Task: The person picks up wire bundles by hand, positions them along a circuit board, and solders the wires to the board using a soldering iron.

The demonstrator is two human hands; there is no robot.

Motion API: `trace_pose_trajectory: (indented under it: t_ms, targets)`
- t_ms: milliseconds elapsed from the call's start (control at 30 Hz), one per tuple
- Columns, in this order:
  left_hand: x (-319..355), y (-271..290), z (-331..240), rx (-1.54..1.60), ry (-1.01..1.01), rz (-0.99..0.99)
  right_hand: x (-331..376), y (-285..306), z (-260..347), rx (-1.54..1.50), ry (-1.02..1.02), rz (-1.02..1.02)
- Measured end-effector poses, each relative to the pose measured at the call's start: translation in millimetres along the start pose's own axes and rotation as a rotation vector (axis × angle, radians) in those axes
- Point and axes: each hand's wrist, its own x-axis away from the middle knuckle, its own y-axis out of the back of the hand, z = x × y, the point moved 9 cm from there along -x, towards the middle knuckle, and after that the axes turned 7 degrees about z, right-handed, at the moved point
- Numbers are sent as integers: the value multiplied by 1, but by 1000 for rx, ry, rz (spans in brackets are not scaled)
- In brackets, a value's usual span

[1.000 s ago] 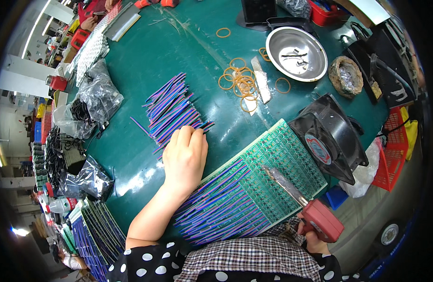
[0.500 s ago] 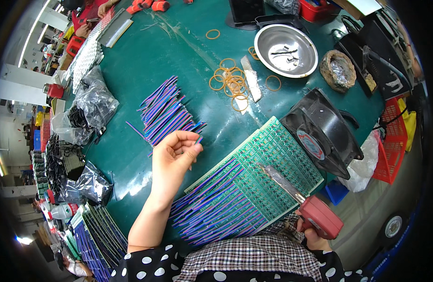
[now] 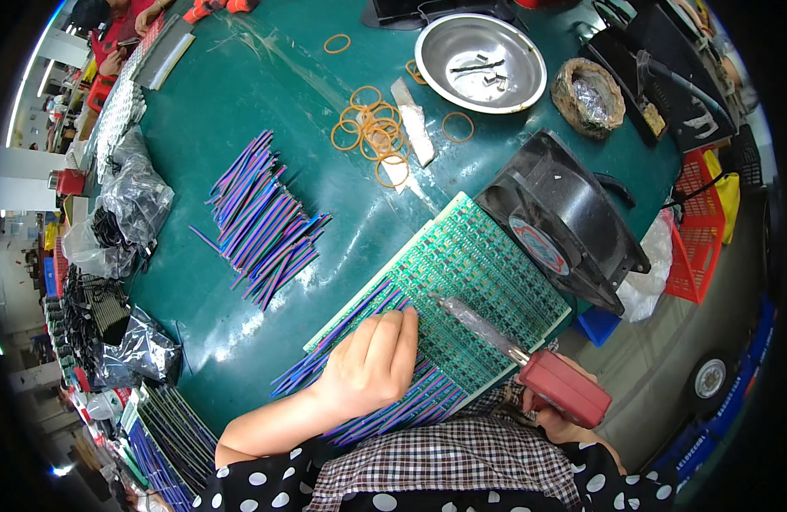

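Observation:
My left hand [image 3: 368, 363] is pinched closed over the green circuit board panel [image 3: 487, 282], its fingertips at a short blue-and-purple wire [image 3: 402, 303]; how far the wire runs under the fingers is hidden. Rows of similar wires [image 3: 410, 397] lie across the panel's near left part and stick out past its edge. In my right hand [image 3: 554, 425] is a soldering gun with a red handle [image 3: 566, 388]. Its grey wrapped barrel [image 3: 479, 326] points up and left, with the tip above the panel close to my left fingertips. A loose pile of cut wires [image 3: 261, 218] lies to the left.
Beyond the panel stands a black fan [image 3: 556, 213]. Farther back are rubber bands [image 3: 368, 128], a metal bowl [image 3: 480, 64] and a rough brown dish [image 3: 588, 96]. Plastic bags [image 3: 137, 192] and wired panels [image 3: 167, 444] line the left. Another person's hand [image 3: 146, 19] shows far left.
My left hand has gone from the wire pile to the panel, right and down. The view has shifted, moving the scene leftward. The soldering gun stays in my right hand above the panel.

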Motion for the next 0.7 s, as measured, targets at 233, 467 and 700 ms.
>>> trace_pose_trajectory:
  t_ms: [233, 467, 700]
  targets:
    - [0, -6, -4, -116, 7, -13, -2, -2, -5, -7, -32, 48]
    - [-1, -5, -4, -108, 64, -25, -11, -10, 27, 351, 301, 69]
    - [-2, -8, -6, -175, 43, 32, -15, -9, 11, 184, 131, -13]
